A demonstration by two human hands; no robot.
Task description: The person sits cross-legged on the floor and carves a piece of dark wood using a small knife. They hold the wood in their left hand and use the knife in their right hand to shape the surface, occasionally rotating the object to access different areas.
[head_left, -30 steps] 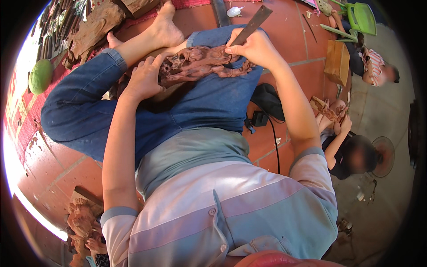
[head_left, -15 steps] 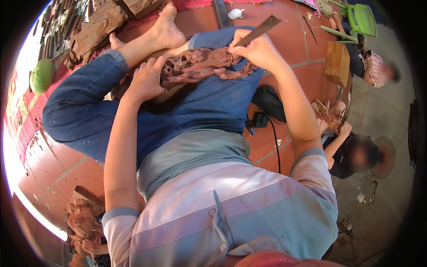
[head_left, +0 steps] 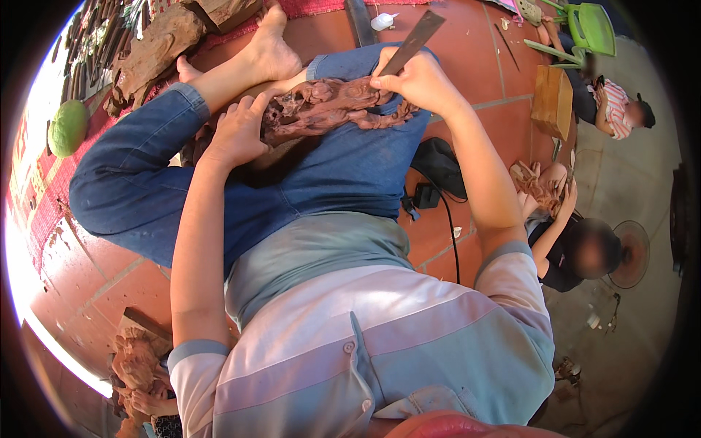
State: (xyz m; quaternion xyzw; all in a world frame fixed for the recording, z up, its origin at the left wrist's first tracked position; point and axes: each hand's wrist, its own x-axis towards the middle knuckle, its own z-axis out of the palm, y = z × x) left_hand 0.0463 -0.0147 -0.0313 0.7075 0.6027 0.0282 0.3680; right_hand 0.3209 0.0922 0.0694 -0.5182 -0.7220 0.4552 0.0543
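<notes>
Across my lap lies a reddish-brown wood carving [head_left: 321,109], knotty and deeply cut, resting on my blue jeans [head_left: 328,171]. Its left end is gripped by my left hand [head_left: 237,131], fingers bent over the wood and thumb along the near side. My right hand [head_left: 412,80] pinches a flat, dark, strip-like carving tool [head_left: 418,40] at the carving's right end. The tool's wide end sticks up and away to the right; its lower tip is hidden by my fingers.
Rough wood [head_left: 161,44], a green melon [head_left: 68,128] and several long tools [head_left: 95,44] lie at the far left. A black bag-like thing [head_left: 440,168] and cable are right of my lap. At right sit co-workers, a wooden block [head_left: 552,102] and a green chair [head_left: 593,29].
My right hand has shifted slightly left, and the tool now stands steeper. My left hand and the carving stay nearly in place. At right, a co-worker's hand has moved up.
</notes>
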